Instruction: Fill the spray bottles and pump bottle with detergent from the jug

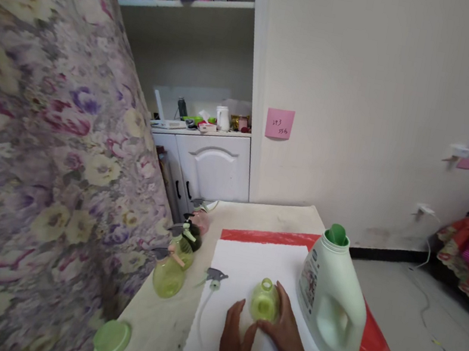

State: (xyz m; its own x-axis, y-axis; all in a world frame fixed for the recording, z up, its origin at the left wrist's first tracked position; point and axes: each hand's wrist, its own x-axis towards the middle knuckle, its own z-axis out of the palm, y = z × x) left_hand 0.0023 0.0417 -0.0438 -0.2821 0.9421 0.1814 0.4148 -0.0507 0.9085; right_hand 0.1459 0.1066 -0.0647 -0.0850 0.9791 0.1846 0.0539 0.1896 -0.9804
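Head view: right hand [286,331] curls its fingers round the bottle [264,306]; left hand [236,340], half open beside it, holds nothing. The bottle stands on paper [242,257], between sprayer [217,275] and jug [327,282]. Steadying seems the step; next likely needs a firm grip.

You have a small, round-bodied, translucent yellow-green bottle [264,309] before you, its neck uncapped and mouth facing up; it stands on the white sheet [251,260], left of the pale jug [331,283].
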